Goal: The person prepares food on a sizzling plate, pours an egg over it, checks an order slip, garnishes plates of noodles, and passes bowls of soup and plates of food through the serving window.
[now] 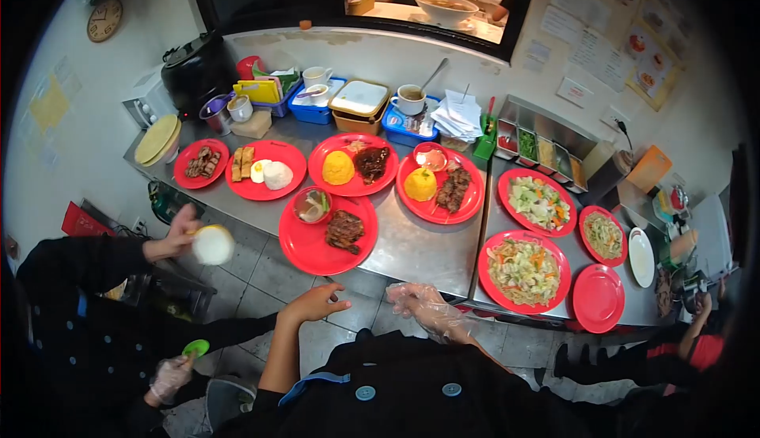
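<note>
My left hand [317, 305] is bare and hovers in front of the counter edge, its thumb and fingers apart with nothing between them. My right hand [431, 310] wears a clear plastic glove; its fingers are loosely bent and I see nothing in them. Nearest to both is a red plate [297, 236] with grilled meat [345, 231] and a small red bowl of soup [312, 204]. Behind it, another red plate [473, 200] bears yellow rice [420, 184], skewered meat [453, 190] and a sauce cup [431, 158].
At left a co-worker holds a white bowl [214, 246] and a green spoon [195, 348]. More food plates line the steel counter [419, 256], including noodles with vegetables [522, 272]. A bare red plate [598, 299] lies right. Another person works far right. Topping trays [546, 153] stand behind.
</note>
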`<state>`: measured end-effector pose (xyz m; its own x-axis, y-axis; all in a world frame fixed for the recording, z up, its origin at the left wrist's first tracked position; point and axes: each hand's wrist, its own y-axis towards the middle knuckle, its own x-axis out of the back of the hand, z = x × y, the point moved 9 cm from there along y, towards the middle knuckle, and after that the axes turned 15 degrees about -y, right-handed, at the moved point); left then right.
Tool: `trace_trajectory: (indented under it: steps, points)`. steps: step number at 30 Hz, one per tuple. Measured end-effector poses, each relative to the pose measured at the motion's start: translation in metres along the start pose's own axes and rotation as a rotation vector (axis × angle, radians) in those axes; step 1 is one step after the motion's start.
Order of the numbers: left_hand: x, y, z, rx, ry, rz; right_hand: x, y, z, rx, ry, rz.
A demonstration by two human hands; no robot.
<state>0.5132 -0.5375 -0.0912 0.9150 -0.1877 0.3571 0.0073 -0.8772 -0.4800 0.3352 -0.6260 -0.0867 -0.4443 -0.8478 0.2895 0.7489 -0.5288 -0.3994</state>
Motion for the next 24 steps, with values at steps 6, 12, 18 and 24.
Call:
trace_trajectory:
  steps: [6, 12, 18, 24]
  points:
    - [-0.008, 0.015, 0.038, 0.184, 0.087, 0.092, 0.006, 0.011, 0.004, -0.009, -0.132, -0.053]
    - [-0.030, 0.022, 0.078, 0.391, -0.092, 0.181, 0.003, 0.022, -0.012, -0.053, -0.046, -0.054]
    - [-0.002, 0.008, 0.147, 0.464, -0.248, -0.088, 0.000, 0.035, -0.001, -0.083, -0.058, -0.031]
    - [0.019, 0.012, 0.150, 0.384, -0.043, -0.182, -0.005, 0.044, -0.004, -0.111, -0.136, 0.034]
